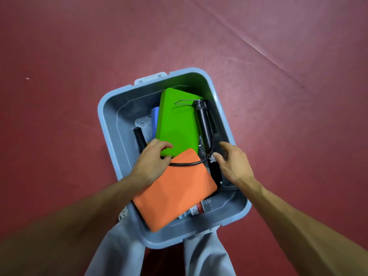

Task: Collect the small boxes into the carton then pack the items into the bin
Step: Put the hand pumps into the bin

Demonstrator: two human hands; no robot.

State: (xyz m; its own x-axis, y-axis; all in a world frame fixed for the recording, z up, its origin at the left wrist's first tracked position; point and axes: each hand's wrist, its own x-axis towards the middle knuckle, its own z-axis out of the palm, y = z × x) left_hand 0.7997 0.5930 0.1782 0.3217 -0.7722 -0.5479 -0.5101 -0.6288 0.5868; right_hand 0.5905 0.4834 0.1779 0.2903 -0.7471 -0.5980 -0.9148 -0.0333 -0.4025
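Note:
A grey-blue plastic bin (111, 124) stands on the floor below me. Inside it a green block (177, 120) lies tilted over a blue block (155, 118). An orange block (171, 192) leans across the near part, its lower corner over the near rim. A black pump (204, 124) lies along the right side, and its black hose (189, 163) curves over the orange block. My left hand (153, 162) rests on the near corner of the green block, fingers curled on it. My right hand (233, 160) hovers inside the right wall with fingers apart, next to the hose. No carton is visible.
Red floor (79, 56) surrounds the bin on all sides. My grey trouser legs (119, 251) stand against the bin's near side. A black handle (139, 136) and a white part lie at the bin's left bottom. A pale latch (151, 77) sits on the far rim.

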